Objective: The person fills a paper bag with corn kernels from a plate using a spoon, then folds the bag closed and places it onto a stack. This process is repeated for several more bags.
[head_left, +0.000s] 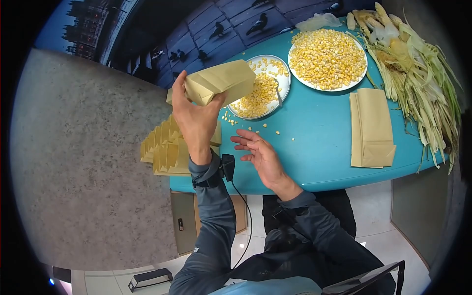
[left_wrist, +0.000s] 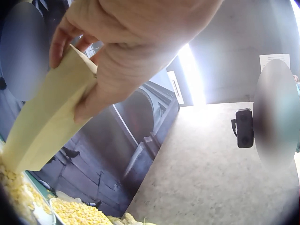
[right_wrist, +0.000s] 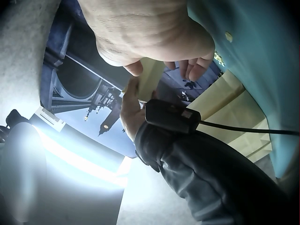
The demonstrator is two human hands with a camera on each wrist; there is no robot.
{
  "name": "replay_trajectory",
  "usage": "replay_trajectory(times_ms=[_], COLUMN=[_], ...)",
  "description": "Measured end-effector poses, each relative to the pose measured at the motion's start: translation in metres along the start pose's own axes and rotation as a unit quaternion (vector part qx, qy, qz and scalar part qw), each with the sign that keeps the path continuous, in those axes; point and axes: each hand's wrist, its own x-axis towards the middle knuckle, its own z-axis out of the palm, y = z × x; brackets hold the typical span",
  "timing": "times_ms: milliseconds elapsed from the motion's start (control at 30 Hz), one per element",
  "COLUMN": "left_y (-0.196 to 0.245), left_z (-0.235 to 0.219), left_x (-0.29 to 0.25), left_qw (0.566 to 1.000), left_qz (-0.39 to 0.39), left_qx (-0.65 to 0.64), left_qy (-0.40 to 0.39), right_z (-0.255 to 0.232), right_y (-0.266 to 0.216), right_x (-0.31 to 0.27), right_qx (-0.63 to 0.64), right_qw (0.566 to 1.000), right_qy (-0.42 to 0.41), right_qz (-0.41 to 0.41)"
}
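My left hand point(head_left: 196, 120) grips a tan paper bag point(head_left: 221, 81), thumb on one side and fingers on the other. The bag lies tilted in the air, and its far end overlaps a smaller plate point(head_left: 288, 78) of yellow corn kernels point(head_left: 258, 98). In the left wrist view the lower end of the bag point(left_wrist: 42, 117) comes right to the kernels. A metal spoon point(head_left: 279, 97) rests in that plate. My right hand point(head_left: 263, 160) hovers over the table's near part, fingers spread and holding nothing. Loose kernels point(head_left: 231, 118) lie between it and the plate.
Several upright paper bags point(head_left: 172, 152) crowd the left end of the teal table point(head_left: 314, 147). A larger plate point(head_left: 363, 73) heaped with kernels stands at the back. Flat folded bags point(head_left: 371, 128) lie on the right, beside a pile of corn husks point(head_left: 408, 88).
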Motion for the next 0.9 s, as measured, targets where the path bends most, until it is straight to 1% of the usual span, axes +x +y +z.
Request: replay_trajectory(times_ms=[100, 200, 267, 500, 600, 767, 900], left_y=[0.001, -0.007, -0.009, -0.007, -0.011, -0.002, -0.007], left_z=[0.003, 0.006, 0.007, 0.007, 0.004, -0.006, -0.004], left_x=[0.005, 0.007, 0.008, 0.009, 0.01, 0.014, 0.016], left_qw=[1.0, 1.0, 1.0, 1.0, 1.0, 0.999, 0.999], left_qz=[-0.011, 0.003, -0.002, -0.014, -0.002, 0.008, 0.02], left_qx=[0.002, 0.018, -0.006, 0.014, 0.016, 0.045, 0.031], left_qy=[-0.007, 0.001, 0.002, 0.009, 0.018, 0.013, 0.014], right_z=[-0.001, 0.0, 0.0, -0.001, -0.002, -0.003, -0.002], right_y=[0.002, 0.0, 0.001, 0.003, 0.004, 0.005, 0.004], right_x=[0.001, 0.0, 0.0, 0.002, 0.002, 0.003, 0.002], right_qx=[0.003, 0.002, 0.001, -0.001, 0.002, 0.0, 0.0], right_qw=[1.0, 1.0, 1.0, 1.0, 1.0, 1.0, 1.0], right_qy=[-0.001, 0.003, 0.002, -0.001, -0.005, -0.004, -0.003], right_qz=[0.001, 0.004, 0.005, 0.008, 0.005, 0.006, 0.006])
